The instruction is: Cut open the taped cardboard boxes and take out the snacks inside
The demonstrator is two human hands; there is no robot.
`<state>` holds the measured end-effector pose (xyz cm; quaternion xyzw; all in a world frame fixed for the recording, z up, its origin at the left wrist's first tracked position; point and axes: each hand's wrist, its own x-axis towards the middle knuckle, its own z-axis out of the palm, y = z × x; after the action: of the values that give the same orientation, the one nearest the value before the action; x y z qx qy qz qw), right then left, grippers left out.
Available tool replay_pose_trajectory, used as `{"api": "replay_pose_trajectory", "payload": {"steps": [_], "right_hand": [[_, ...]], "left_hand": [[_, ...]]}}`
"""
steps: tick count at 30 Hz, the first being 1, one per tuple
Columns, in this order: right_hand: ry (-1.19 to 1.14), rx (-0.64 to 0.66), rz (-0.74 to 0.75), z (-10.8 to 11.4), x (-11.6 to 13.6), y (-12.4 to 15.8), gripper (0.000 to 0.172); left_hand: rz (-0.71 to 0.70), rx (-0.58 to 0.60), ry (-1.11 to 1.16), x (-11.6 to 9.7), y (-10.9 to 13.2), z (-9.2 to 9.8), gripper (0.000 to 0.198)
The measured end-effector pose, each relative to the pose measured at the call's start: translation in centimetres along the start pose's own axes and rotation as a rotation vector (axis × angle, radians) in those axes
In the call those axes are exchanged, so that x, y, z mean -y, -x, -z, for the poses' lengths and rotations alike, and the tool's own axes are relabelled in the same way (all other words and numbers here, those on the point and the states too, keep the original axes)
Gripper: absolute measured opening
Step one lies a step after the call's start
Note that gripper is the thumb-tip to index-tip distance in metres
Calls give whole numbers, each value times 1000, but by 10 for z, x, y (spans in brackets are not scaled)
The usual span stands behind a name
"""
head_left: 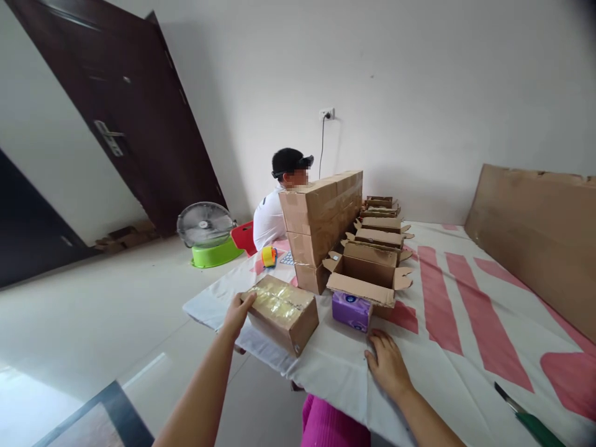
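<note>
My left hand [239,313] is on the left end of a taped box [283,305] at lower centre; its far side is hidden, so I can't tell if it clamps. My right hand [386,360] rests, fingers apart, on the white-and-pink table [451,388] beside a purple pack [352,311]. Beyond, cartons [298,214] are stacked mid-frame; at left are a fan [205,223], pale floor [139,298] and, higher, a dark door [125,93].

On the tablecloth [335,379], a tissue pack [351,311] is set before a row of open cartons [376,236] and right of a sealed carton [282,304]; the row is flanked leftward by stacked cartons [321,226], and a knife [527,416] is laid front right.
</note>
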<state>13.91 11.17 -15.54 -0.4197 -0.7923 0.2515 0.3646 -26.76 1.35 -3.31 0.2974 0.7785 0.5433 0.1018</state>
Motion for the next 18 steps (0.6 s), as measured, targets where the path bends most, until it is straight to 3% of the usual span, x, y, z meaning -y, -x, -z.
{"api": "replay_pose_trajectory", "payload": {"steps": [4,11,18], "right_hand": [[-203,-44,-68,7,6,-3,27],[-666,-118,-328,32,19,1,51],[-1106,-209,-635,110,13,41,35]], "left_hand": [[-33,70,35,-2,54,-19,62],[-57,238,91,-28,164,-83,58],[-264,571,254,-39,243,-117,61]]}}
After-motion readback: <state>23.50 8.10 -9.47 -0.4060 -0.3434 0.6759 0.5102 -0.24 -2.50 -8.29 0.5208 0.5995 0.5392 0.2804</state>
